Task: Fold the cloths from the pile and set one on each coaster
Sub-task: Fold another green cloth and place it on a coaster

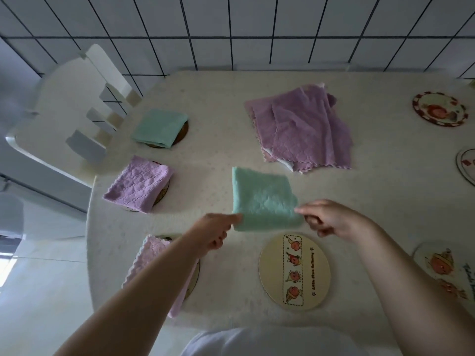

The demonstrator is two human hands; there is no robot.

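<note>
Cream-coloured round coaster [294,271] with a strip of four cartoon figures lies just nearer than the grip, bare, its far rim close under the held cloth. Left of it, partly under the left forearm, a folded pink cloth [151,263] sits on another coaster, whose edge only peeks out.

Left hand [212,232] pinches the near-left corner of a folded mint-green cloth [263,199]; right hand [331,219] pinches its near-right corner, the other fingers curled beneath. Whether the cloth's far edge rests on the table [200,160] or hangs just above it, cannot tell.

Right of the grip, at the frame edge, a clear-rimmed coaster [443,268] with cartoon figures, uncovered.

Left of the grip and farther out: folded lilac cloth [140,183] on a coaster, then a second folded mint cloth [160,127] on a dark-rimmed coaster.

Beyond the grip: pile of unfolded purple cloths [303,129], rumpled, scalloped edges showing. Far right, a red-rimmed coaster [440,109] and a sliver of another [466,165], both bare.

White chair [64,119] stands at the far left of the table; tiled wall [231,29] behind.
</note>
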